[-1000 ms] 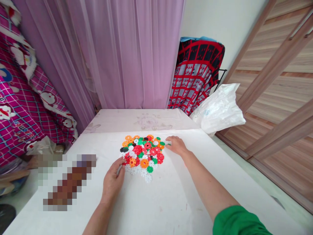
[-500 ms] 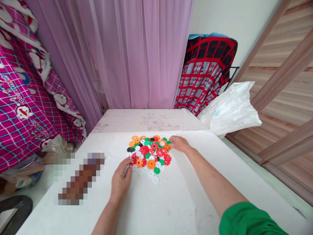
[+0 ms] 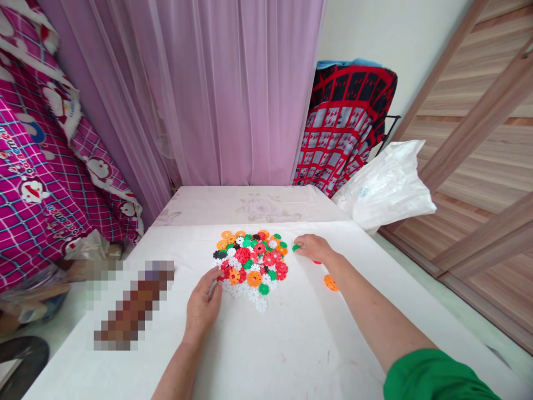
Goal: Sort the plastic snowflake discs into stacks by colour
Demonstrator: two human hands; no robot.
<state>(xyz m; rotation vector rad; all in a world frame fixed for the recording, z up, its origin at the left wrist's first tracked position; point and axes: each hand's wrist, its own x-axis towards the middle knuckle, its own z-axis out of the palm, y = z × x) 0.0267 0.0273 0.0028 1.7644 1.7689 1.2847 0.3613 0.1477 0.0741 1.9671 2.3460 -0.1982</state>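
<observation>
On the magenta checked cloth (image 3: 77, 183) hanging at nine o'clock, slanted, pale lettering (image 3: 64, 221) can be made out as "Doraemon", its letters warped by the folds, and a second line of writing (image 3: 10, 147) further out, close to the picture's edge, seems to carry the same word. A faint bluish print (image 3: 363, 192) on the white plastic bag (image 3: 391, 186) at three o'clock is too pale to read, and the small card-like figures on the red, black and grey fabric (image 3: 347, 119) at two o'clock are too small to tell apart.
</observation>
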